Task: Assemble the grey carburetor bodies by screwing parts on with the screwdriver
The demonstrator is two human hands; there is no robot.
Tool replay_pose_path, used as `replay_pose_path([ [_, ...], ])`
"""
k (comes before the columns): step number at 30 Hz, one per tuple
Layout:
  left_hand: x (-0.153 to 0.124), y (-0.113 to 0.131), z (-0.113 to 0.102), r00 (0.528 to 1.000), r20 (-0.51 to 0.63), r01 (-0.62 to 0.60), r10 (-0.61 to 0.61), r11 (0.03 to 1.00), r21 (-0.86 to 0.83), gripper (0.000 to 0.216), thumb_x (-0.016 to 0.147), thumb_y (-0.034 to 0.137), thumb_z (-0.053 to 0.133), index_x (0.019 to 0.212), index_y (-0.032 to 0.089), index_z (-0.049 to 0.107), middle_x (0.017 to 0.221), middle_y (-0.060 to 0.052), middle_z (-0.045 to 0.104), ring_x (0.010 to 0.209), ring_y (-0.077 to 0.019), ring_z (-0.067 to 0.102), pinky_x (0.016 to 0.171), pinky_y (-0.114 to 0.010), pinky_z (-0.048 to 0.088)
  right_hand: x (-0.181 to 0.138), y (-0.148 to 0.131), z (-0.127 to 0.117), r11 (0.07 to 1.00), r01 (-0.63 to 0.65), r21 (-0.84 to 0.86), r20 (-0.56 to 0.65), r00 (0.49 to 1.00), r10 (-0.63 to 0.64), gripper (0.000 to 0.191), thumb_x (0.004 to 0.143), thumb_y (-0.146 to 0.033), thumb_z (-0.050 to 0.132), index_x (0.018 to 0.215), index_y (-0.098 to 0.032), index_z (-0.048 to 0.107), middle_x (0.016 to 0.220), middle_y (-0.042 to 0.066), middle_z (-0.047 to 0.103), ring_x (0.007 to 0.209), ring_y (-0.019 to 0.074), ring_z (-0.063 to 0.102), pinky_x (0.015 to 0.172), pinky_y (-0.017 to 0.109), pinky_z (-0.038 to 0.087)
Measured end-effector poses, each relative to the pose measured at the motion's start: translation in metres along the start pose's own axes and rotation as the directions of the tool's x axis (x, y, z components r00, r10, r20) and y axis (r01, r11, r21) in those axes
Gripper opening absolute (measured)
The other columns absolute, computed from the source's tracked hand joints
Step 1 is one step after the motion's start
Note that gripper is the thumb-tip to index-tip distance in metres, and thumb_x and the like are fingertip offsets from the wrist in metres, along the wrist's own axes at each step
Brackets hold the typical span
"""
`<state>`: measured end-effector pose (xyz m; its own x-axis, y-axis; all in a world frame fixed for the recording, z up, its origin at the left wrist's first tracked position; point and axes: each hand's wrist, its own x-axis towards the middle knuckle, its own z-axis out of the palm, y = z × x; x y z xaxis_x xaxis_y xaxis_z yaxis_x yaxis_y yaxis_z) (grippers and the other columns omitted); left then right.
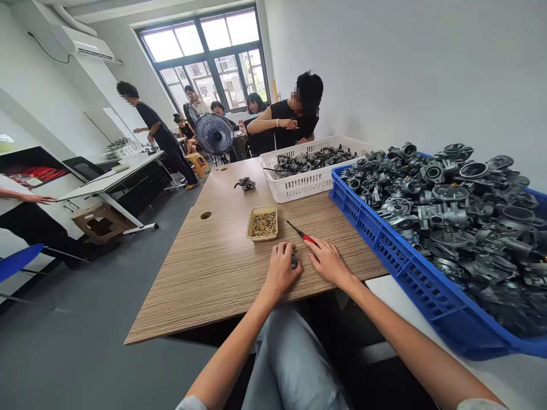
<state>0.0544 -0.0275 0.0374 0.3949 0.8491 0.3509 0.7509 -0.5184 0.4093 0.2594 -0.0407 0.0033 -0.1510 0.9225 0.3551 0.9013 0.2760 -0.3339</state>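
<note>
My left hand (282,267) rests near the front edge of the wooden table (205,267), its fingers curled around a small dark metal part (294,259). Beside it, my right hand (327,259) lies on the red handle of a screwdriver (299,232); the dark shaft points away toward a small tan tray of brass screws (263,223). How tightly the right fingers close on the handle is hard to see.
A blue crate (405,267) heaped with grey metal castings fills the right side. Behind it stands a white basket (299,182) of similar parts, and one loose casting (245,183) lies on the table. A person works at the far end; others and a fan (213,135) are beyond.
</note>
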Motion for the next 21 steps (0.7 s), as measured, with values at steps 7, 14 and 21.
replay_pose_path([
  [7,-0.023,-0.010,-0.013,0.992,0.027,-0.111,0.124,0.952,-0.285,0.033,0.084,0.015,0.071,0.113,0.025,0.060,0.135,-0.012,0.066,0.134,-0.0304,0.058,0.120,-0.049,0.048,0.000,-0.003,-0.004,1.000,-0.007,0.015,0.002,1.000,0.007,0.054,0.107,-0.024,0.051,0.161,-0.024,0.058,0.166,0.012,0.056,0.144,0.0284,0.058,0.118,0.047,0.046],
  [14,-0.028,-0.024,-0.031,0.996,0.088,-0.013,0.034,0.973,-0.229,0.023,0.089,0.021,0.070,0.111,0.026,0.064,0.129,-0.009,0.070,0.127,-0.0284,0.064,0.114,-0.047,0.052,0.000,-0.002,-0.004,1.000,-0.005,0.008,0.007,1.000,0.005,0.054,0.107,-0.024,0.050,0.160,-0.024,0.058,0.166,0.013,0.056,0.143,0.0292,0.058,0.118,0.049,0.046],
  [21,-0.045,-0.014,-0.009,0.997,-0.077,0.045,-0.031,0.980,0.193,0.021,0.104,0.023,0.060,0.123,0.026,0.067,0.153,-0.014,0.059,0.152,-0.0382,0.044,0.120,-0.060,0.047,-0.001,0.000,-0.001,1.000,0.003,-0.003,0.001,1.000,-0.003,0.054,0.107,-0.026,0.049,0.160,-0.024,0.059,0.166,0.012,0.056,0.143,0.0298,0.058,0.117,0.048,0.047],
])
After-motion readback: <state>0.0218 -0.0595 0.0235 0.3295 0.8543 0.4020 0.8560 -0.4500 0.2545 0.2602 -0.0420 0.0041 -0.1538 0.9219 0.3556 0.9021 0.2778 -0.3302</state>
